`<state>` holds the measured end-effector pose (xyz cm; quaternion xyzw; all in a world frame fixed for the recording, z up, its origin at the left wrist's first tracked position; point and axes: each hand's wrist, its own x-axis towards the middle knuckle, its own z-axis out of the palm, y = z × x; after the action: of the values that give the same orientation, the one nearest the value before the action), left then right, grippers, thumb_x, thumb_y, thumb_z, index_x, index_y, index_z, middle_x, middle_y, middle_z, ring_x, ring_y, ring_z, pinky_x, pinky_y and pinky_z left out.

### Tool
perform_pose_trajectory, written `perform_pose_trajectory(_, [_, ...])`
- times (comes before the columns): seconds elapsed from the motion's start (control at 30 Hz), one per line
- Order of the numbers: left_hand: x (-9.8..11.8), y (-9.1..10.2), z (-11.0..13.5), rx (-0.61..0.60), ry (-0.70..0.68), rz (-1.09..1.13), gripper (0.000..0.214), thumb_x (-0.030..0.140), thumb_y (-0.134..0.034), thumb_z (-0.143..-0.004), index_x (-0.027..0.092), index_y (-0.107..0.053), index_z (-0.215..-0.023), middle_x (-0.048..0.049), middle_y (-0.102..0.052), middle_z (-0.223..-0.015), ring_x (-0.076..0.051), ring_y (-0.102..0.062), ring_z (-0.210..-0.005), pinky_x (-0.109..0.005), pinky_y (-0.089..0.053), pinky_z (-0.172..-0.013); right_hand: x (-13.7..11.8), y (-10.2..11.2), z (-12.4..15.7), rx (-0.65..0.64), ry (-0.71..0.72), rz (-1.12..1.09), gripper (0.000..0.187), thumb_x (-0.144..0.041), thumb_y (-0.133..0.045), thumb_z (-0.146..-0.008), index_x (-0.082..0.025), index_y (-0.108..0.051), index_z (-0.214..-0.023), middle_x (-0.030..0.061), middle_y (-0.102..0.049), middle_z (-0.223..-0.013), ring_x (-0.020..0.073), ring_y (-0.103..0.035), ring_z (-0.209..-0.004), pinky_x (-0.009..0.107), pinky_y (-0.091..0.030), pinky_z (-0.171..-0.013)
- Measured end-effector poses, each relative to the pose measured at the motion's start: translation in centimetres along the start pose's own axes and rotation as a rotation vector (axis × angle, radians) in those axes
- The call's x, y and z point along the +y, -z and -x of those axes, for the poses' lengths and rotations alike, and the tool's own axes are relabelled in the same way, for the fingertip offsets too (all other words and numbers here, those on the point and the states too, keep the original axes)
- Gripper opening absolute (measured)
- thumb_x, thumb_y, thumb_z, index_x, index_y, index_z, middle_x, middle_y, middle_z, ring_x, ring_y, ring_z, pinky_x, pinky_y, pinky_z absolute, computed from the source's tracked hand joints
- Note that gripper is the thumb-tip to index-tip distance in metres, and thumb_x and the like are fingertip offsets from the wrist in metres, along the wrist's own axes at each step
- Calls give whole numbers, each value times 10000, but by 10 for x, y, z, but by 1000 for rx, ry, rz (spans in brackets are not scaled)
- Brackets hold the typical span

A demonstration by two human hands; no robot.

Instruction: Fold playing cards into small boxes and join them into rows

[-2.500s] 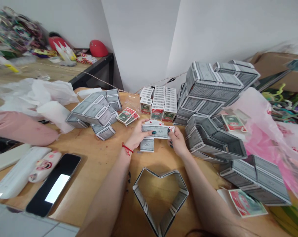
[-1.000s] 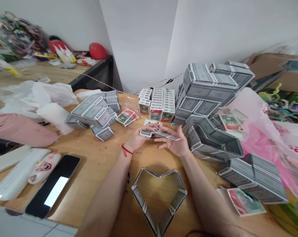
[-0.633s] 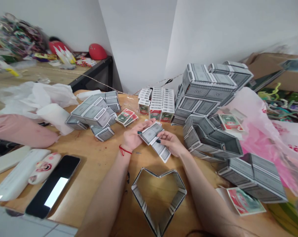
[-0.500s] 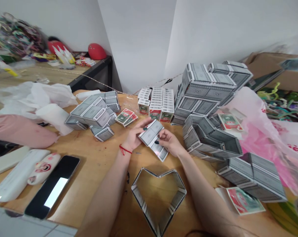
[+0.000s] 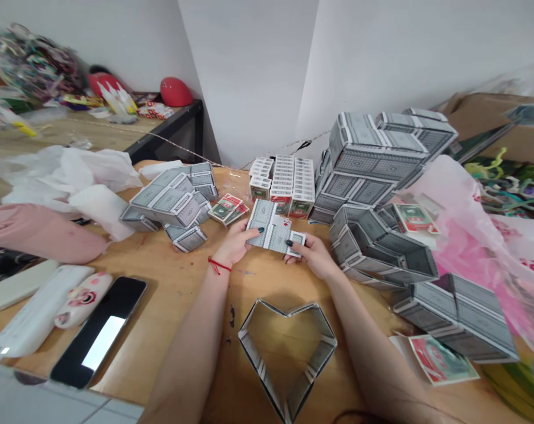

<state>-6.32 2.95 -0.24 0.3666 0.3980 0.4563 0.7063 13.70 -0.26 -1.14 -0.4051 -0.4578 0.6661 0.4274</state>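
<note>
Between my hands is a strip of joined playing cards (image 5: 279, 237), grey patterned backs up, with one red-pipped face showing at its top. My left hand (image 5: 237, 242) pinches the strip's left end, thumb on top. At the other end my right hand (image 5: 310, 253) grips a smaller folded part, thumb over it and fingers beneath. A heart-shaped frame of cards (image 5: 254, 366) stands on edge on the table between my forearms. Behind the strip are two red and green card packs (image 5: 228, 208) and rows of upright card boxes (image 5: 303, 187).
Folded card structures stand at left (image 5: 165, 197), and a tall card stack (image 5: 373, 154) rises at right. Open card frames (image 5: 382, 253) sit beside my right arm, near a flattened card box (image 5: 444, 358). A phone (image 5: 99, 330) and a white power strip (image 5: 35, 315) lie at left.
The card strip has turned from slanting down to the right to lying more nearly level. My right hand has shifted slightly right and down to its end, and a card face now shows.
</note>
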Motion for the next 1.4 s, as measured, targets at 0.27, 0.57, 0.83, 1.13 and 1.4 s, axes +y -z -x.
perform_pose_trajectory(0.27, [-5,-5,0,-58,12,-70,408,162,-721,-517,113,-631,-911,-84,-668,-927,-203,-622,-828,-326,-465,-761,3,-3,-2,41,43,134,313,-506,-481,-765,-208,-386,-781,-52,-556,-494,94,-474,-333,188,-336,-301])
perform_pose_trajectory(0.57, [-6,-10,-1,-49,4,-43,402,147,-735,-502,116,-639,-892,-76,-680,-890,-208,-625,-809,-329,-471,-746,7,-5,-6,233,176,294,308,-519,-415,-793,-213,-428,-768,-71,-380,-525,65,-322,-375,190,-260,-338])
perform_pose_trajectory(0.83, [-9,-12,-1,-45,-18,-21,407,143,-736,-496,115,-632,-889,-76,-679,-892,-205,-621,-832,-338,-451,-798,16,-1,-9,255,172,277,282,-496,-418,-800,-215,-434,-787,-58,-391,-558,80,-332,-418,197,-264,-363])
perform_pose_trajectory(1.13, [-10,-12,-2,-34,-4,-43,379,130,-714,-519,110,-632,-889,-73,-683,-851,-199,-622,-819,-311,-460,-759,14,-3,-9,294,166,288,263,-473,-436,-792,-212,-446,-763,-50,-427,-565,84,-369,-439,192,-290,-372])
perform_pose_trajectory(1.4, [-13,-13,-5,-2,-34,-77,377,229,-707,-575,111,-647,-928,-84,-685,-858,-215,-615,-855,-360,-464,-797,9,-5,-10,396,158,138,266,-466,-479,-763,-216,-401,-717,-100,-326,-466,51,-275,-340,169,-234,-325])
